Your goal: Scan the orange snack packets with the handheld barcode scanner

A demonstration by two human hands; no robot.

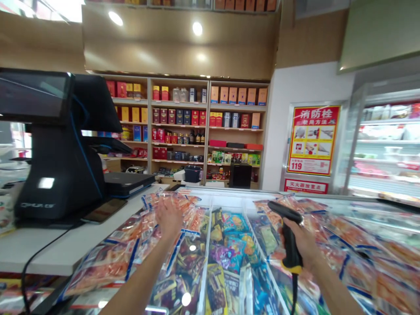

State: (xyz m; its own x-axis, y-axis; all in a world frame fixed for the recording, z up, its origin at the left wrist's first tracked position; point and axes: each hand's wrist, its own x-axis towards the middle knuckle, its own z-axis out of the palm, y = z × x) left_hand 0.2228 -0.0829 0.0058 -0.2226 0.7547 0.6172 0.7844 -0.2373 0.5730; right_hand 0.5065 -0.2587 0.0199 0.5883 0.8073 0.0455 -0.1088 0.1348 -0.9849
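Lower right of frame: right hand gripped black handheld barcode scanner with yellow band, nose pointing left. Left hand spread, empty, over orange-red clear plastic snack packets atop glass freezer lid. Best flatten packet, aim scanner squarely at barcode.

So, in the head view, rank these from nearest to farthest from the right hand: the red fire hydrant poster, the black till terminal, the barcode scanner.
1. Barcode scanner: gripped in the right hand, over the freezer.
2. Red fire hydrant poster: on the wall beyond, slightly to the right.
3. Black till terminal: on the counter, far to the left.
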